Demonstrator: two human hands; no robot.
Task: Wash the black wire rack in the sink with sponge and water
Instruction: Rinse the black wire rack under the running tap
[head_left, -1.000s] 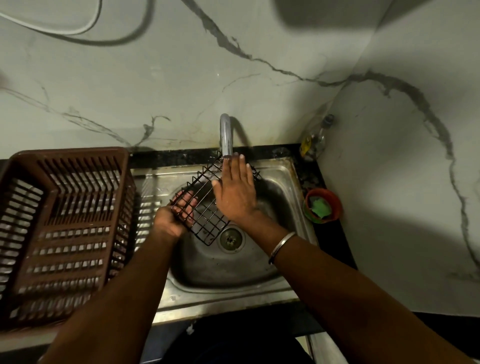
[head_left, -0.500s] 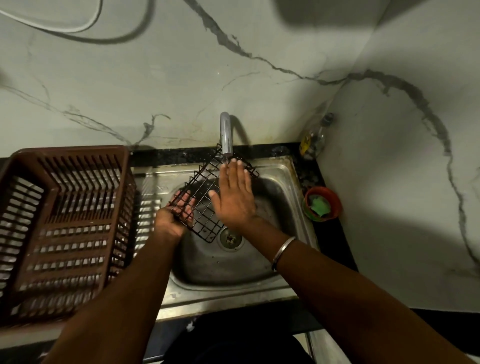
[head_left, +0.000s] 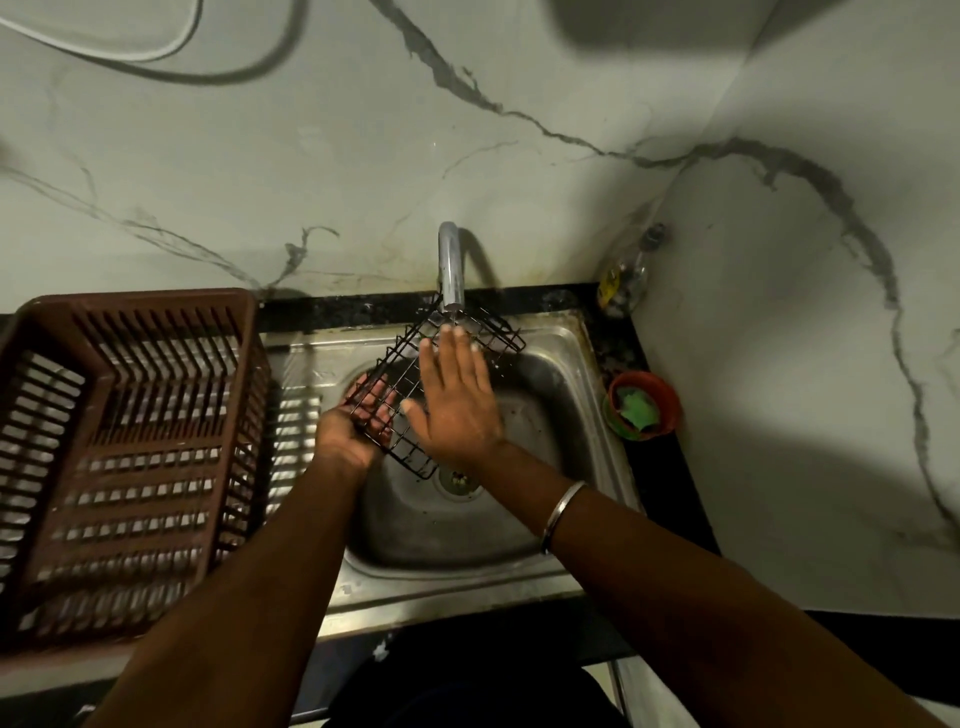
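The rack tilts over the sink, its top corner under the tap. The left hand grips its lower edge; the right hand lies flat on it, fingers straight. It looks light, stiff and slippery when wet, so the rim is probably the best hold.

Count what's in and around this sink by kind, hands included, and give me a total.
Hands: 2, left hand and right hand
Rack: 1
Basket: 1
Tap: 1
Bowl: 1
Sponge: 1
Bottle: 1
Bracelet: 1
Total: 9
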